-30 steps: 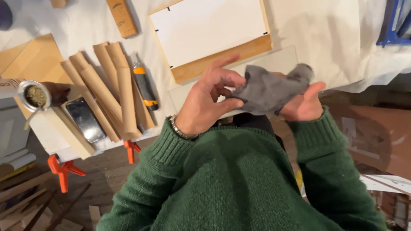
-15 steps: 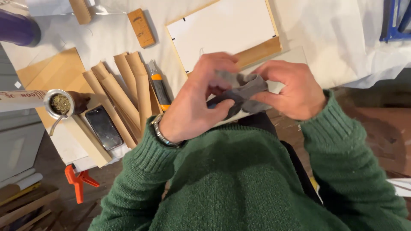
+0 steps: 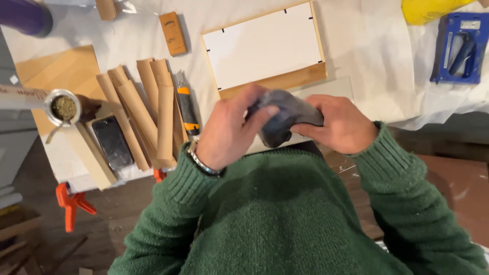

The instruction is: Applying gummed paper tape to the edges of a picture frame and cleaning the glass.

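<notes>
Both my hands hold a crumpled grey cloth (image 3: 285,119) close to my chest, over the table's near edge. My left hand (image 3: 229,132) grips its left side with the fingers curled over the top. My right hand (image 3: 344,125) closes on its right side. Just beyond the cloth lies a wooden frame with a white backing board (image 3: 262,46), and a clear pane (image 3: 331,89) rests by the frame's near edge, partly hidden by my hands.
Left of the frame lie several rolled brown paper tubes (image 3: 147,112), an orange utility knife (image 3: 187,109), a phone (image 3: 112,142), a small cup of green bits (image 3: 63,108) and a wooden block (image 3: 173,33). A blue staple gun (image 3: 458,48) sits far right. Orange clamps (image 3: 71,203) grip the table edge.
The cloth was spread loosely between my hands a second ago; now it is bunched into a tight wad with both hands closed around it. The view has shifted slightly.
</notes>
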